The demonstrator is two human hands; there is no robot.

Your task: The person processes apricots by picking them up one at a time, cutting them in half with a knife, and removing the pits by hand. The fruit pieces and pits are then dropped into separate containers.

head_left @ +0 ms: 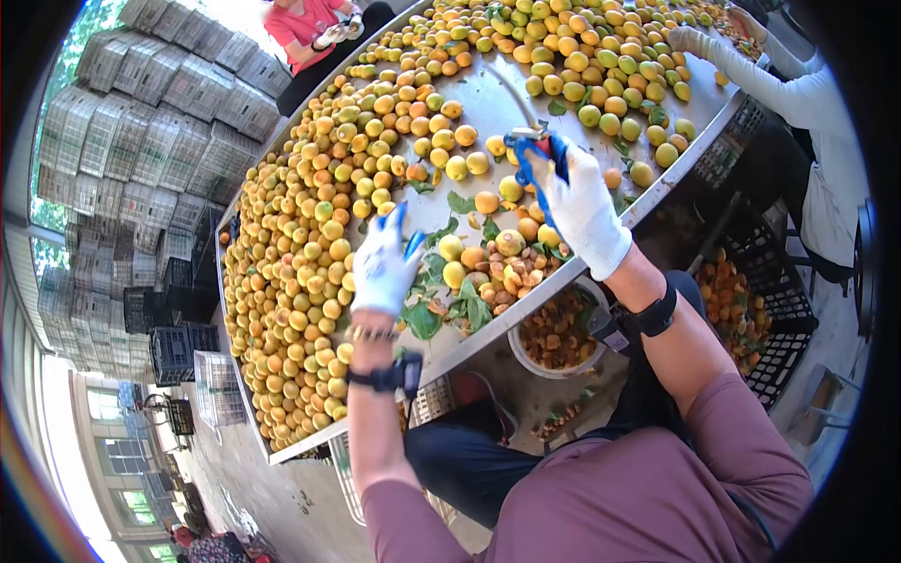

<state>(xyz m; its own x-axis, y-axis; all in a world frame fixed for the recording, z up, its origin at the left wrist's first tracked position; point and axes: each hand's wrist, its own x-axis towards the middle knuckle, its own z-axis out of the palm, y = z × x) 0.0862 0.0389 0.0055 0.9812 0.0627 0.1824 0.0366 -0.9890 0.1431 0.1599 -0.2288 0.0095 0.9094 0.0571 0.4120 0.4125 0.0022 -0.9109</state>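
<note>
My left hand (pixel 383 266), in a white glove with blue fingertips, is over the metal table among the apricots (pixel 324 220). Its fingers are apart and nothing shows in them. My right hand (pixel 584 208), gloved the same way, is closed around a tool with a long, thin, curved metal blade (pixel 511 92). The blade points away from me over the tabletop; the handle is mostly hidden by the fingers. Between and below my hands lie loose apricots, green leaves (pixel 469 305) and a small heap of split or damaged fruit pieces (pixel 511 270).
Below the table's metal edge (pixel 526 317) stands a white bucket (pixel 519 357) of fruit pieces. A black crate (pixel 784 352) with fruit is at right. A person in white sleeves (pixel 779 94) and one in a red shirt (pixel 298 28) sit at the table. Stacked crates (pixel 141 122) rise at left.
</note>
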